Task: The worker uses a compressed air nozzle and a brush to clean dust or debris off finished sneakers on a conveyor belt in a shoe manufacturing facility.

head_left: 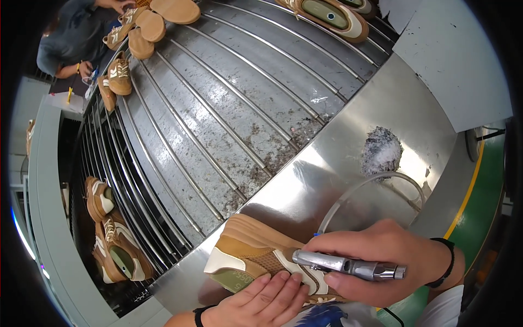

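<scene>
A tan sneaker (248, 240) with cream side panels and a green insole lies on its side at the metal table's near edge. My left hand (264, 302) presses its fingers along the shoe's upper and grips it. In my right hand (381, 248) is a silver pen-shaped air tool (348, 265), its tip touching the sneaker's side near the sole. A clear hose (348, 193) curves up from near the tool and bends back over the table. The lace side of the shoe is partly hidden by my hands.
Metal rods form a roller rack (234, 98) beyond the table plate (348, 141). Tan sneakers stand at the far right (332, 19), the far left (120, 73) and the near left (117, 245). Grey-white fluff (382, 151) lies on the plate. A co-worker (76, 43) works at the far left.
</scene>
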Demonstrator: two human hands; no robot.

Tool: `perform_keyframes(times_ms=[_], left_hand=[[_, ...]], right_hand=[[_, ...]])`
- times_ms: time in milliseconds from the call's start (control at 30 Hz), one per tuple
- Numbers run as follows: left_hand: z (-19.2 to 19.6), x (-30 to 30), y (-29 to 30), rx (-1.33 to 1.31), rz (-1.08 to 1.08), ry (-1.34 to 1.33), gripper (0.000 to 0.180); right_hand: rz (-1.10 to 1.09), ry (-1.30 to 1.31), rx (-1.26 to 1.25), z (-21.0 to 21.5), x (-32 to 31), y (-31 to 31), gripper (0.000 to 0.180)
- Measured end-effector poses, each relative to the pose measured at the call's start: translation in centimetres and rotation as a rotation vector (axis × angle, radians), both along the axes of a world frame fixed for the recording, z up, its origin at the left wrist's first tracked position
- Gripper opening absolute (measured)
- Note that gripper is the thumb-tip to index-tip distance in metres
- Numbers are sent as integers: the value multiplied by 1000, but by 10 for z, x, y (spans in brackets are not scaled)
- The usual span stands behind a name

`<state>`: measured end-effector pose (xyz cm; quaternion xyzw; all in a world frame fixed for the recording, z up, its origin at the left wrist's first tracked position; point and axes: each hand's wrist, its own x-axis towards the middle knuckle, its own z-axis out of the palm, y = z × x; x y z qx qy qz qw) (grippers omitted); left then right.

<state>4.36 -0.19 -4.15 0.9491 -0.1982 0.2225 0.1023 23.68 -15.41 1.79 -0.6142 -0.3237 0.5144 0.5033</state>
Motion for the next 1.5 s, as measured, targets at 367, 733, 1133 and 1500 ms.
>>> perform_keyframes(times_ms=[367,733,1133,1500], left_hand=[[29,10,-2,-61,10,187,23],[47,16,-7,63,-48,423,28],[74,21,-20,198,148,632,47],[62,6,-7,49,339,590,55]], right_hand=[[-101,-51,-1,-13,-15,-60,34],[-247,7,5,-16,-32,-104,40],[-842,52,275,-81,-20,-115,38],[-481,382,125,-61,9,-92,36]])
